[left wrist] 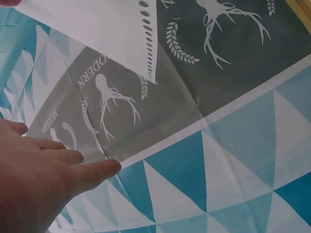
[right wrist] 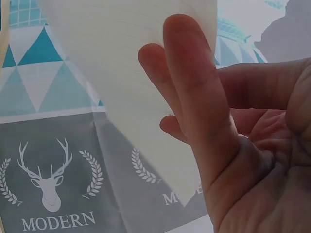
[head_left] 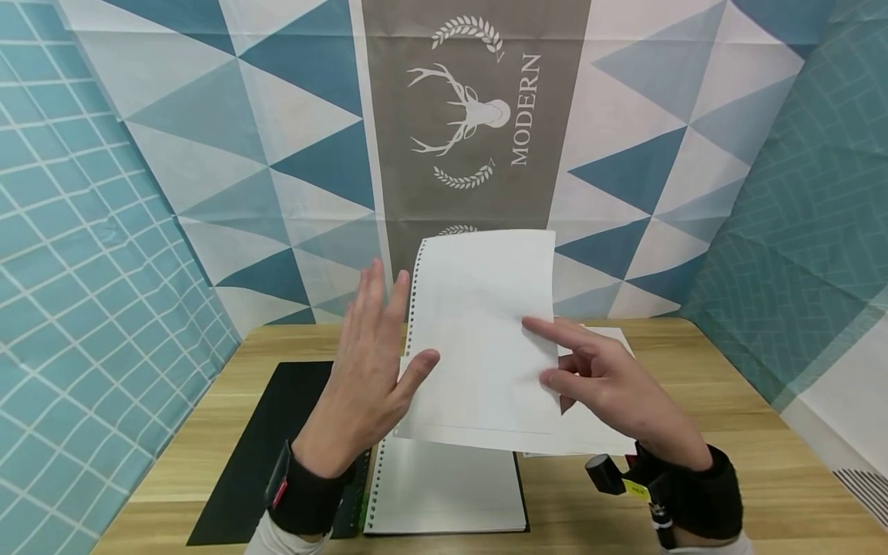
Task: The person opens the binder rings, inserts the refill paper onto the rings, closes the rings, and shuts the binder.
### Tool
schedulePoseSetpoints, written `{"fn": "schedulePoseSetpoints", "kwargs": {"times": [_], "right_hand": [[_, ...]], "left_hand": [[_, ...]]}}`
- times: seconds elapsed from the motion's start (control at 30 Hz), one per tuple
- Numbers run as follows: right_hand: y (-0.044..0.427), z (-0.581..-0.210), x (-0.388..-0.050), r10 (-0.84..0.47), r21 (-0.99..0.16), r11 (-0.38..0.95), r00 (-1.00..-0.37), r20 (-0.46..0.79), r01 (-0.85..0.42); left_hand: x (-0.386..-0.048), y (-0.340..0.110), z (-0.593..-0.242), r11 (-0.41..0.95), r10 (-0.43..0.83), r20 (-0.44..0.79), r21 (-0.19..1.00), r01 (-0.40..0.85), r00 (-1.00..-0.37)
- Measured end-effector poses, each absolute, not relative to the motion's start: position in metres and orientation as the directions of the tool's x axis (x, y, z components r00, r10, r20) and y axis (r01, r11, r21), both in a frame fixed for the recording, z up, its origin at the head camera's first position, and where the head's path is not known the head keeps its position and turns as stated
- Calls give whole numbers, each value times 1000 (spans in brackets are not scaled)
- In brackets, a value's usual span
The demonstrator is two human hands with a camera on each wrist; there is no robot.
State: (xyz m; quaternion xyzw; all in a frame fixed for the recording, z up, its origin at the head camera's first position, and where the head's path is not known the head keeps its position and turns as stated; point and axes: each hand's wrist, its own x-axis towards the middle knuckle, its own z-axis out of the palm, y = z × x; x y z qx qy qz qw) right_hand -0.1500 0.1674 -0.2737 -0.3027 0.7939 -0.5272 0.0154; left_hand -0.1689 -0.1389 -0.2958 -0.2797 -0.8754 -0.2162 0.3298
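Observation:
A white sheet (head_left: pixel 486 324) with punched holes down its left edge stands raised over the notebook. My right hand (head_left: pixel 610 378) grips its right edge, thumb and index finger in front, other fingers curled behind; the right wrist view shows the sheet (right wrist: pixel 131 73) beside the fingers of that hand (right wrist: pixel 218 121). To the left of the sheet my left hand (head_left: pixel 368 370) is raised with straight fingers, thumb near the holed edge; in the left wrist view this hand (left wrist: pixel 43 179) is apart from the sheet (left wrist: pixel 107 29). Below lies the open ring-bound notebook (head_left: pixel 444 489).
The notebook's black cover (head_left: pixel 243 455) lies folded out to the left on the wooden table (head_left: pixel 694 385). Behind the right hand other white sheets (head_left: pixel 590 432) lie on the table. A patterned cloth (head_left: pixel 312 154) hangs at the back.

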Motion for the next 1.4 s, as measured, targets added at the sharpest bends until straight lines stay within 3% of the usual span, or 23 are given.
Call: {"fn": "schedulePoseSetpoints", "kwargs": {"times": [0.13,0.37,0.8,1.17,1.4], "right_hand": [[164,-276,-151,-504,-849,262,-815,286,-460],[156,-280,-152,-544,-854,265,-801,250,-447],[126,-295,-154,-628,-852,307,-763,154,-425],[116,-308,-168,-578,-819,499,-813,-70,-285],[114,-316,-175,-554,-702,628,-827,-100,-336]], "left_hand": [[-171,-139,-298,758,393,630,190,624,-670],[-176,-137,-305,805,454,367,220,550,-812],[-174,-133,-314,814,473,218,262,518,-854],[-174,-130,-320,834,455,131,284,473,-881],[-173,-129,-319,837,446,131,288,465,-885]]}}
